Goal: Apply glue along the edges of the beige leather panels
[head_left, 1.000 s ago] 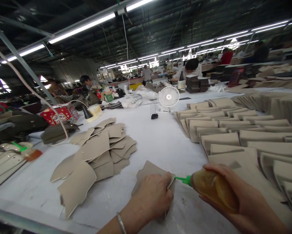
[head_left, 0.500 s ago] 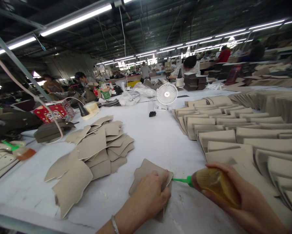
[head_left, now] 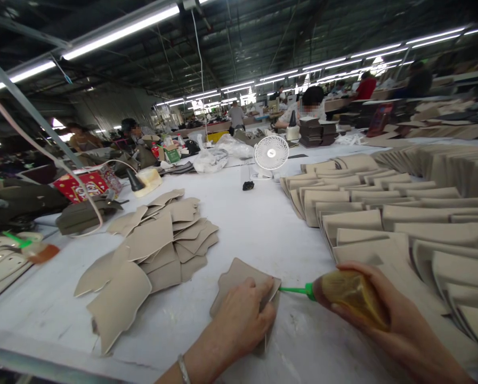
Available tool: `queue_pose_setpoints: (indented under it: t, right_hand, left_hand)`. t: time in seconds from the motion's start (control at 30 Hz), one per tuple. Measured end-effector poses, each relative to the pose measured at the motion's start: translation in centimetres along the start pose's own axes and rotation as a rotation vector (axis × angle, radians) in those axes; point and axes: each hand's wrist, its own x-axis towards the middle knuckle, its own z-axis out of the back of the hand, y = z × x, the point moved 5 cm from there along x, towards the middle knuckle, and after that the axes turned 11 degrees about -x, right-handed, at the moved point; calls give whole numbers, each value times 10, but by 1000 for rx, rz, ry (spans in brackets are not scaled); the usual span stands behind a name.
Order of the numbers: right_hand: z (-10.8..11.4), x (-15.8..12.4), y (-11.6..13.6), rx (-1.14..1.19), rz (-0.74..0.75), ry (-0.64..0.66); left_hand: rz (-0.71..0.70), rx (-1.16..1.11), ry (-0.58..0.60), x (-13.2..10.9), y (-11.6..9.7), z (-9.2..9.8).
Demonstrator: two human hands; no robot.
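Beige piece (head_left: 234,276) lies lower centre on the white table (head_left: 239,224); overlapping rows (head_left: 358,220) fill the right, a smaller pile (head_left: 151,237) the left. Left hand (head_left: 244,314) bends over the piece, grip unclear; right hand (head_left: 398,314), lower right, clasps an amber bottle (head_left: 348,296), green nozzle (head_left: 297,290) at the piece's edge.

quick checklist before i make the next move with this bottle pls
1. Left hand on the tan piece: ok, fingers lie across it near the corner.
2. Right hand around the bottle: ok, bottle tilted, green nozzle pointing at the piece.
3. Nozzle at the edge: ok, its tip is at the corner; actual contact cannot be told.
4. Liquid coming out: cannot tell, too small to see.
5. Loose pile apart from the piece: ok, bare table between them.
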Motion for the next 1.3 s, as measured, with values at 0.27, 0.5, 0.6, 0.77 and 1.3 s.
queue_pose_setpoints:
  t: [0.27, 0.5, 0.6, 0.77, 1.3]
  right_hand:
    - [-9, -16, -6, 76, -59, 78]
    - [-10, -23, 6, 178, -113, 58]
    - [-11, -25, 7, 186, -140, 56]
    - [-13, -28, 10, 248, -190, 73]
    - [-11, -28, -5, 148, -72, 131]
  left_hand:
    - [15, -8, -15, -3, 3, -2]
    - [14, 12, 5, -4, 4, -3]
    - [18, 19, 17, -4, 5, -4]
    - [10, 1, 25, -4, 5, -5]
    - [20, -8, 23, -4, 7, -7]
